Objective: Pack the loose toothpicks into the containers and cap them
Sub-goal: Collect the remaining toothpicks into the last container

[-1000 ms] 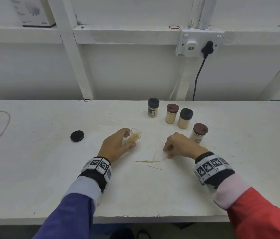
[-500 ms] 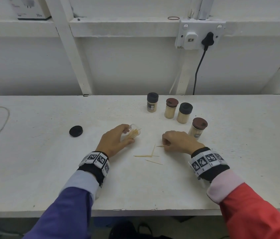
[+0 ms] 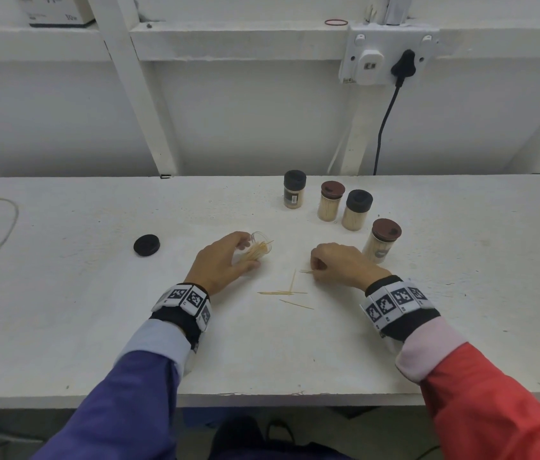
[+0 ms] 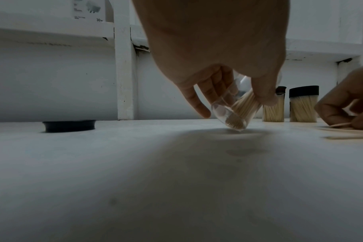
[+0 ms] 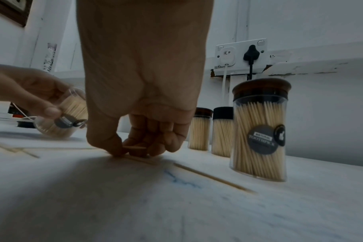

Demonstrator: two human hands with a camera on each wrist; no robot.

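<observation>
Head view: loose toothpicks are being gathered on a white table (image 3: 63,327) beside four capped containers (image 3: 356,210).

An open container (image 3: 259,249), tilted with its base edge on the table, is gripped by the left hand (image 3: 220,265). A toothpick (image 5: 135,147) is pinched low on the table by the right hand (image 3: 341,265). A black cap (image 3: 146,245) is seen well left of the hands. A few loose toothpicks (image 3: 282,292) are left lying between the hands.

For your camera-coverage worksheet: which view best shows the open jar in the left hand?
The left wrist view: the open jar is central, tilted, with the left hand gripping it. The head view shows it small. The right wrist view shows it at the left edge, partly hidden.
</observation>
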